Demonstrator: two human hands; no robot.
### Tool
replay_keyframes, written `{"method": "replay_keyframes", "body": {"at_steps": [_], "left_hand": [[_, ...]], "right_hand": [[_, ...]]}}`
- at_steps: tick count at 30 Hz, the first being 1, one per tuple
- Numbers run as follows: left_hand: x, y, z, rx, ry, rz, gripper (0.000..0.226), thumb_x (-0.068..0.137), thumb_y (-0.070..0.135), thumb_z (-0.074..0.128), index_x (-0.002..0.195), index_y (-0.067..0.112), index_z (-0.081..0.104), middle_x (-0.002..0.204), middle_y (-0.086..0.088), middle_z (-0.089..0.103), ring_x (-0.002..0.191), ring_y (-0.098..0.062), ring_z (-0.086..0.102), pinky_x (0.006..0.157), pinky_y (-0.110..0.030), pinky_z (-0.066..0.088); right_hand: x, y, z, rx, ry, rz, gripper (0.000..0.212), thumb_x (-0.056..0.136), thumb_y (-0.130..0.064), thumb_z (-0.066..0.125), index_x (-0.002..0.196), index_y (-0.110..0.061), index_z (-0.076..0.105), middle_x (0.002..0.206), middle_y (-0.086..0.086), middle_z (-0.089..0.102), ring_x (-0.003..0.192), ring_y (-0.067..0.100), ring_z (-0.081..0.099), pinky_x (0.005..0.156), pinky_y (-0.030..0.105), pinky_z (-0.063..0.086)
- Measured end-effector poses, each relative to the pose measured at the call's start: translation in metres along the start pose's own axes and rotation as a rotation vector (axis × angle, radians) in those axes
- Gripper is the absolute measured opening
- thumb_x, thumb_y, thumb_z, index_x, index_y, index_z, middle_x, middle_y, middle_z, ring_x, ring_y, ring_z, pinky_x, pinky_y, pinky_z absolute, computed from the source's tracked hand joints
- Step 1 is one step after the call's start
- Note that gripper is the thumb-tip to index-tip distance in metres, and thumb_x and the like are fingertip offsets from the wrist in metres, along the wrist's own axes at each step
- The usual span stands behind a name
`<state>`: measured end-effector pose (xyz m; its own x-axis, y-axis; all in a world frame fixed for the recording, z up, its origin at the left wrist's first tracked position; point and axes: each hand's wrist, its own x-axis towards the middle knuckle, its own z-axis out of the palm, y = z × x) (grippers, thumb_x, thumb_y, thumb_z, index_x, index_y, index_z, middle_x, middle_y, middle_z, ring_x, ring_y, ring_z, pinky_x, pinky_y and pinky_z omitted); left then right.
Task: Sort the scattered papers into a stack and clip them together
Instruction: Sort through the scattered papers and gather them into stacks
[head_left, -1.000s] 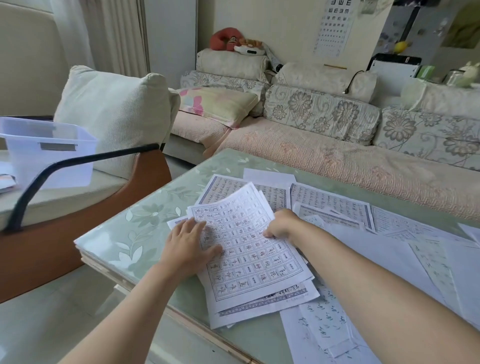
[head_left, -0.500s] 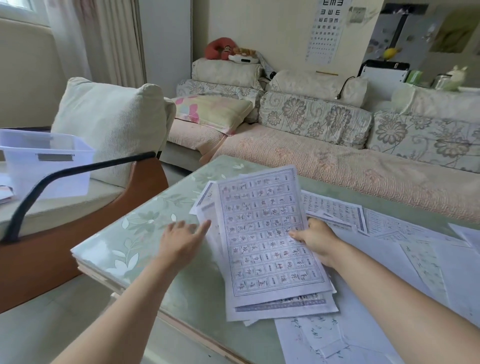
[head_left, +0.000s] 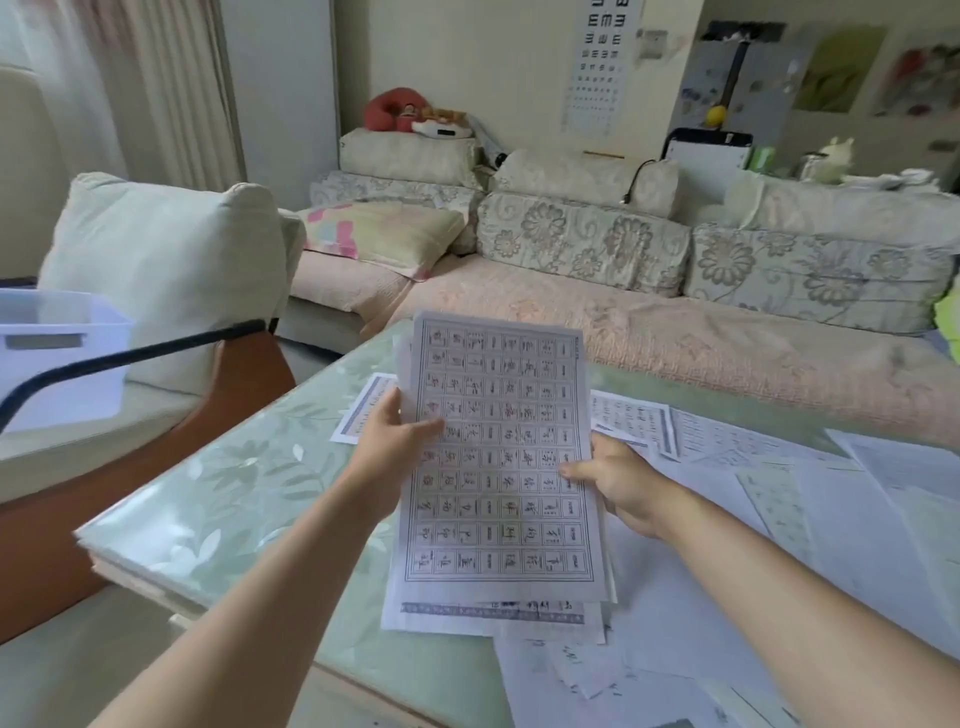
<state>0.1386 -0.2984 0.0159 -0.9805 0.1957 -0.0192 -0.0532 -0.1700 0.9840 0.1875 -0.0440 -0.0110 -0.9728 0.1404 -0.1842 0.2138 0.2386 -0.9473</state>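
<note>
A bundle of white sheets printed with grids of characters (head_left: 498, 457) stands nearly upright above the table, held by both hands. My left hand (head_left: 395, 441) grips its left edge, thumb on the front sheet. My right hand (head_left: 618, 483) grips the right edge. The lower sheets of the bundle (head_left: 488, 616) stick out unevenly at the bottom. More loose papers (head_left: 753, 499) lie scattered flat on the table to the right, and one printed sheet (head_left: 363, 410) lies behind my left hand. No clip is visible.
The green leaf-patterned table (head_left: 234, 493) has its front edge close to me. An armchair with a cream cushion (head_left: 166, 270) and a clear plastic bin (head_left: 57, 353) stand to the left. A floral sofa (head_left: 675, 291) runs behind the table.
The stack lay flat under both hands a second ago. My right hand raised it, my left hand took the left edge, and the sheets now stand upright.
</note>
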Motion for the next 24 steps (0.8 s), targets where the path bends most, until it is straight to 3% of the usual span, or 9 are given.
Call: {"method": "replay_keyframes", "body": {"at_steps": [2,3,7,11,12,15,17,20,24], "left_hand": [[0.002,0.011,0.01,-0.082,-0.061,-0.019,0.033,0.088,-0.004,0.058,0.118,0.01,0.056,0.108,-0.016,0.071,0.095,-0.034,0.071,0.08,-0.054,0.057],[0.002,0.016,0.019,-0.095,-0.086,-0.026,0.033,0.089,-0.002,0.058,0.12,0.009,0.056,0.108,-0.017,0.071,0.095,-0.035,0.07,0.079,-0.053,0.057],[-0.011,0.01,0.072,0.244,-0.06,-0.098,0.026,0.085,0.006,0.065,0.109,0.005,0.055,0.091,-0.01,0.066,0.073,-0.02,0.066,0.055,-0.03,0.052],[-0.014,-0.024,0.12,0.444,-0.109,-0.164,0.016,0.073,0.009,0.067,0.088,0.007,0.063,0.089,-0.015,0.069,0.075,-0.026,0.065,0.065,-0.039,0.058],[-0.015,-0.03,0.13,0.49,-0.142,-0.159,0.006,0.075,0.007,0.065,0.08,0.01,0.064,0.084,-0.013,0.068,0.071,-0.025,0.062,0.061,-0.033,0.053],[-0.013,-0.048,0.154,0.674,-0.221,-0.192,0.02,0.084,0.01,0.062,0.067,0.02,0.055,0.084,-0.009,0.059,0.073,-0.021,0.052,0.064,-0.026,0.042],[-0.013,-0.055,0.164,0.841,-0.285,-0.196,0.009,0.09,0.02,0.059,0.082,0.02,0.063,0.098,-0.008,0.059,0.084,-0.019,0.05,0.072,-0.024,0.041],[-0.008,-0.069,0.177,0.974,-0.286,-0.207,0.036,0.089,0.024,0.06,0.121,0.008,0.062,0.111,-0.007,0.061,0.097,-0.022,0.059,0.081,-0.027,0.048],[-0.008,-0.076,0.193,0.987,-0.242,-0.191,0.047,0.087,0.023,0.062,0.13,0.008,0.05,0.12,-0.01,0.058,0.104,-0.026,0.059,0.09,-0.035,0.051]], "right_hand": [[-0.009,-0.01,-0.013,0.009,0.045,-0.027,0.038,0.086,-0.008,0.069,0.122,-0.015,0.059,0.12,0.006,0.071,0.114,0.027,0.066,0.107,0.052,0.046],[-0.015,-0.014,-0.023,0.023,0.082,-0.026,0.034,0.09,-0.001,0.064,0.121,-0.013,0.059,0.12,0.006,0.071,0.114,0.025,0.066,0.107,0.048,0.046],[-0.036,-0.014,-0.066,-0.029,0.236,0.054,0.021,0.09,-0.002,0.064,0.109,-0.011,0.063,0.112,0.012,0.071,0.108,0.031,0.066,0.103,0.053,0.048],[-0.064,0.012,-0.106,-0.129,0.375,0.162,0.023,0.088,-0.003,0.063,0.109,-0.012,0.062,0.11,0.01,0.069,0.105,0.03,0.063,0.101,0.049,0.048],[-0.07,0.022,-0.115,-0.154,0.411,0.183,0.025,0.089,-0.003,0.062,0.112,-0.013,0.061,0.109,0.009,0.068,0.104,0.028,0.062,0.098,0.044,0.05],[-0.083,0.049,-0.135,-0.201,0.477,0.253,0.027,0.088,0.0,0.058,0.113,-0.009,0.062,0.103,0.008,0.067,0.094,0.025,0.06,0.075,0.031,0.047],[-0.083,0.067,-0.146,-0.258,0.534,0.285,0.03,0.083,-0.002,0.054,0.111,-0.007,0.063,0.107,0.011,0.068,0.091,0.026,0.061,0.072,0.032,0.046],[-0.085,0.079,-0.152,-0.51,0.577,0.336,0.041,0.082,-0.009,0.049,0.124,-0.007,0.053,0.118,0.012,0.063,0.1,0.029,0.062,0.069,0.034,0.046],[-0.082,0.073,-0.145,-0.721,0.48,0.425,0.037,0.082,-0.029,0.061,0.114,-0.012,0.06,0.116,0.01,0.066,0.107,0.03,0.063,0.081,0.029,0.047]]}}
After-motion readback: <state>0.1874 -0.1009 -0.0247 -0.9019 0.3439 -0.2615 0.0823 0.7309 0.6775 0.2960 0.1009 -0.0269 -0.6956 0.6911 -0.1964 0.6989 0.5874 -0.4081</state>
